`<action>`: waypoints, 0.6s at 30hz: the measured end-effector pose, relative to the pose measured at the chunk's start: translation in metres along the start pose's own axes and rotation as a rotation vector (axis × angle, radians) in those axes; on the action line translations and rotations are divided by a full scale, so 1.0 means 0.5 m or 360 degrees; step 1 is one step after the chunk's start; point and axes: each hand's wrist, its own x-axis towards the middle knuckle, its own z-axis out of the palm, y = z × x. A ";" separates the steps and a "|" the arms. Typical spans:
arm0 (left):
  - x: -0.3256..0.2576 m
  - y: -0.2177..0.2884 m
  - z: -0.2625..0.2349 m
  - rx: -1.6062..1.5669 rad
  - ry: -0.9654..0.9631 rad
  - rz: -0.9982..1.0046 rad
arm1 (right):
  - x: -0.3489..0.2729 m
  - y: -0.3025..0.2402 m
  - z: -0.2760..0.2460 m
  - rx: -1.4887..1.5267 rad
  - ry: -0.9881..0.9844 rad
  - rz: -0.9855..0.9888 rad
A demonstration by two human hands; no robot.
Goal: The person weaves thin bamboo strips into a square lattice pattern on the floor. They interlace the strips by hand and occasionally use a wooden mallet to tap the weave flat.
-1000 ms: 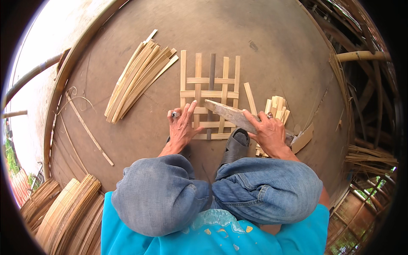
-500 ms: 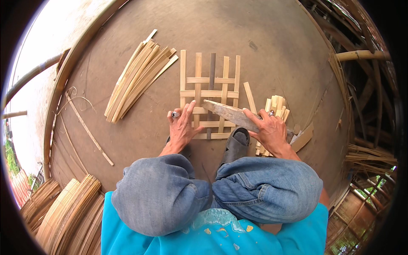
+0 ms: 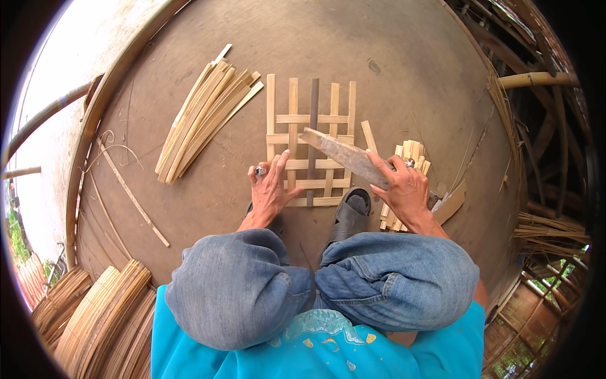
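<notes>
A partly woven mat (image 3: 310,143) of bamboo slats is laid flat on the floor (image 3: 410,69), directly at 12 o'clock from the knees. The left hand (image 3: 273,189) is pressed on the mat's lower left part with fingers spread open, nothing being gripped; the right hand (image 3: 404,189) is closed round a broad knife (image 3: 344,155), whose blade is laid slantwise across the mat's right side. A slat bundle (image 3: 205,120) is noted at 10 o'clock from the mat, and shorter slats (image 3: 410,155) at 3 o'clock, beside the right hand.
</notes>
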 end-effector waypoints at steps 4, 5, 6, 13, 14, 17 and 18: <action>0.001 -0.004 0.005 -0.0013 -0.0008 -0.0014 | -0.002 -0.003 0.012 0.0134 -0.0090 0.0023; 0.003 -0.003 0.005 -0.0001 -0.0005 -0.0005 | -0.002 0.000 0.009 0.0112 -0.0017 0.0047; 0.001 -0.001 0.005 0.0012 -0.0004 -0.0002 | -0.002 -0.001 0.006 0.0091 0.0051 0.0067; 0.006 -0.009 -0.001 0.0033 -0.0076 0.0016 | -0.018 0.015 -0.002 0.0204 -0.0044 0.0155; 0.007 -0.011 -0.003 0.0040 -0.0108 0.0004 | -0.020 0.029 -0.007 0.0145 -0.0020 0.0158; 0.014 -0.006 -0.013 0.0074 -0.0227 0.0021 | -0.037 0.067 -0.015 -0.0007 -0.0012 0.0193; 0.015 -0.003 -0.023 0.0106 -0.0270 0.0038 | -0.040 0.078 -0.016 -0.0013 -0.0020 0.0232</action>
